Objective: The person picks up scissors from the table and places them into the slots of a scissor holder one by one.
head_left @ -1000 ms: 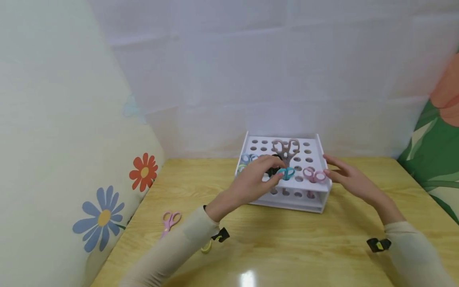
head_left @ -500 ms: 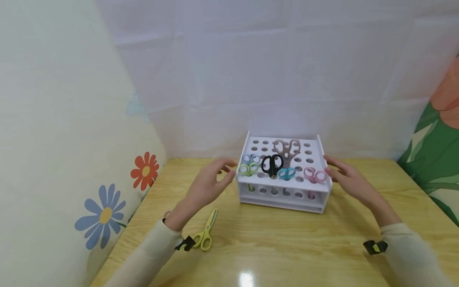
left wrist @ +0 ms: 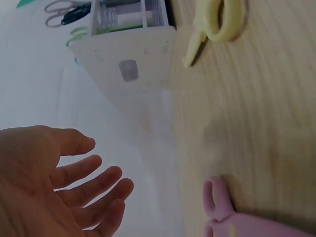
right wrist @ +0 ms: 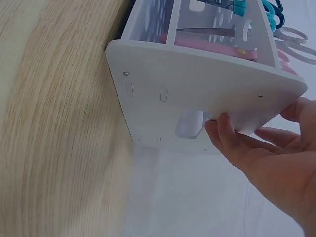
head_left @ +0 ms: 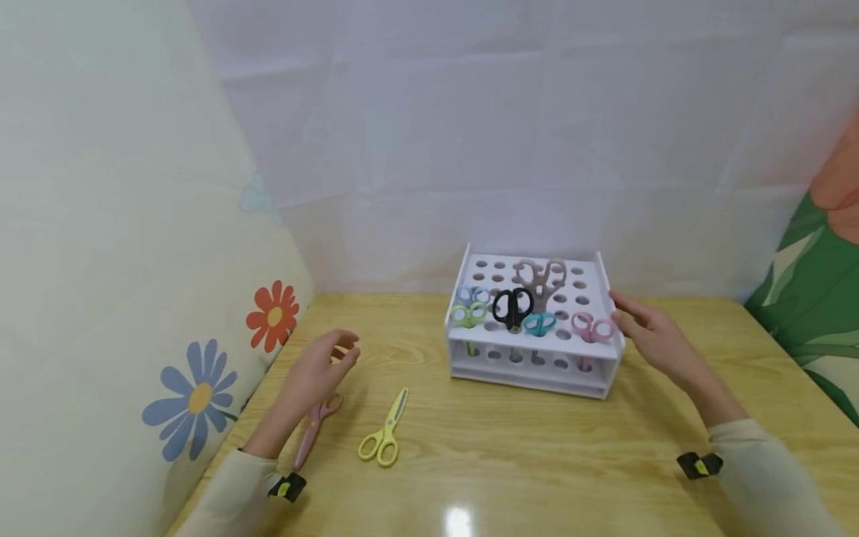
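My left hand (head_left: 315,373) hovers with loosely bent fingers above the handles of pink scissors (head_left: 310,436), which lie partly hidden under my arm. In the left wrist view nothing is between those fingers. To their right, yellow scissors (head_left: 384,436) lie on the table, blades pointing away. My right hand (head_left: 658,339) holds the right side panel of a white holed rack (head_left: 523,347), thumb at the top edge and fingertips beside the panel's slot (right wrist: 190,123). Scissors stand in the rack's holes, among them a black pair (head_left: 513,307), a teal pair (head_left: 539,324) and a pink-handled pair (head_left: 592,328).
More scissors in the rack are a large greyish-brown pair (head_left: 540,277), a green pair (head_left: 467,314) and a light blue pair (head_left: 473,294). A pale cloth (head_left: 510,134) hangs behind the wood-grain table (head_left: 510,462). A flower-printed wall (head_left: 201,224) borders the left side.
My left hand has gone from the teal scissors in the rack leftward and toward me, over the pink scissors on the table. The yellow scissors have come into full view. My right hand stays at the rack.
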A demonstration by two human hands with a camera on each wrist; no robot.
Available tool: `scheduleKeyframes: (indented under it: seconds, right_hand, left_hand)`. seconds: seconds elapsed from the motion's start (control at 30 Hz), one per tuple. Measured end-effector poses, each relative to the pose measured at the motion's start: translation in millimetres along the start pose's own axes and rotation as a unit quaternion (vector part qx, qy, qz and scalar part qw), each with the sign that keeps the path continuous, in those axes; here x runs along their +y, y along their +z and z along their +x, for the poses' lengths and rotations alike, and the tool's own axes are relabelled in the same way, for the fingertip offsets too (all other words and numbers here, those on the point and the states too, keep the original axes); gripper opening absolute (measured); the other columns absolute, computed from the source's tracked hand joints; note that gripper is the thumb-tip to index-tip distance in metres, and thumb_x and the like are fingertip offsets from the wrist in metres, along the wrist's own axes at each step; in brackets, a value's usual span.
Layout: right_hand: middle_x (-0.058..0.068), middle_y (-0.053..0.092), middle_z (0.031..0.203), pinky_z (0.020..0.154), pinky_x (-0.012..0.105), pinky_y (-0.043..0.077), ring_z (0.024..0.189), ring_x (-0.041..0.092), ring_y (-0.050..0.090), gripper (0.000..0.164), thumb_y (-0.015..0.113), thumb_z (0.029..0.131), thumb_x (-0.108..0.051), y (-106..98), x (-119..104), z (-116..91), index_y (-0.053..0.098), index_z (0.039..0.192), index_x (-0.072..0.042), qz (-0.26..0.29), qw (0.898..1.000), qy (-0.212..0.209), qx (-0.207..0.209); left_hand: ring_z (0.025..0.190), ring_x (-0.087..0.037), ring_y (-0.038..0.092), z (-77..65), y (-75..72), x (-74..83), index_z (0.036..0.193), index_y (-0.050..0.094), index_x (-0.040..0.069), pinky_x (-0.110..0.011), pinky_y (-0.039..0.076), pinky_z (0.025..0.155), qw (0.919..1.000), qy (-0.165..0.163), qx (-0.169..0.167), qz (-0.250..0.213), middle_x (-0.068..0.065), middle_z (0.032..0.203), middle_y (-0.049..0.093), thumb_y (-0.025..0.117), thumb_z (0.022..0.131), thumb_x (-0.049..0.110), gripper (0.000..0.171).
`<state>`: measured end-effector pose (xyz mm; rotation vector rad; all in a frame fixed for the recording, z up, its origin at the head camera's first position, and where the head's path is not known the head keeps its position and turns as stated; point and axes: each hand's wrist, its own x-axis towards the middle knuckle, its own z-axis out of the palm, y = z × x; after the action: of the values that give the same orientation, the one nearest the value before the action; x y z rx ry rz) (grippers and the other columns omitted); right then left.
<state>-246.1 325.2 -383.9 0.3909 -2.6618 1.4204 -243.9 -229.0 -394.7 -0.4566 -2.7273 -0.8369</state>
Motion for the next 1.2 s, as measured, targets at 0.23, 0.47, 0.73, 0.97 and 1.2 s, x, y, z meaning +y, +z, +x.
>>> scheduleKeyframes:
  seconds: [0.23, 0.47, 0.73, 0.97, 1.2]
  right_hand:
    - [0.029, 0.029, 0.159, 0.106, 0.068, 0.031, 0.14, 0.05, 0.034, 0.059, 0.042, 0.111, -0.035, 6.9, 3.0, -1.9, 0.026, 0.161, -0.007, 0.0, 1.0, 0.0, 0.014]
    - [0.028, 0.028, 0.159, 0.108, 0.069, 0.026, 0.143, 0.051, 0.026, 0.058, 0.042, 0.111, -0.034, 13.2, 5.9, -2.5, 0.03, 0.159, -0.005, 0.001, 0.999, 0.004, 0.042]
    - [0.024, 0.03, 0.16, 0.109, 0.067, 0.026, 0.144, 0.048, 0.027, 0.059, 0.043, 0.11, -0.039, 12.3, 6.6, -1.7, 0.031, 0.16, -0.01, 0.001, 0.999, 0.003, 0.052]
    - [0.024, 0.031, 0.159, 0.108, 0.066, 0.028, 0.143, 0.046, 0.03, 0.06, 0.043, 0.11, -0.041, 11.5, 4.0, -0.8, 0.031, 0.16, -0.009, -0.004, 0.999, -0.001, 0.054]
    - [0.026, 0.03, 0.159, 0.108, 0.066, 0.028, 0.143, 0.047, 0.029, 0.06, 0.043, 0.11, -0.04, 11.0, 2.3, -2.0, 0.031, 0.16, -0.009, -0.002, 0.998, 0.0, 0.057]
  left_hand:
    - [0.098, -0.034, 0.066, -20.3, -7.8, -29.4, 0.13, 0.062, -0.003, -0.054, 0.054, 0.083, 0.9928, -0.085, -0.063, 0.056, -0.021, 0.116, 0.066, 0.065, 0.101, 0.025, 0.04]
    - [0.102, -0.039, 0.063, -28.7, -7.6, -46.9, 0.129, 0.059, -0.009, -0.057, 0.053, 0.085, 0.9815, -0.124, -0.114, 0.091, -0.024, 0.112, 0.066, 0.07, 0.096, 0.028, 0.051]
    - [0.088, -0.026, 0.062, -26.2, -7.5, -58.1, 0.11, 0.069, -0.006, -0.045, 0.054, 0.074, 0.9774, -0.127, -0.135, 0.101, -0.012, 0.097, 0.067, 0.077, 0.091, 0.035, 0.046]
    - [0.08, -0.022, 0.062, -24.5, -7.4, -56.2, 0.099, 0.071, 0.0, -0.042, 0.054, 0.07, 0.977, -0.14, -0.133, 0.09, -0.007, 0.09, 0.067, 0.079, 0.09, 0.031, 0.034]
    - [0.074, -0.018, 0.06, -21.5, -4.9, -56.7, 0.096, 0.071, 0.002, -0.038, 0.052, 0.065, 0.98, -0.135, -0.121, 0.082, -0.005, 0.086, 0.065, 0.08, 0.09, 0.028, 0.028]
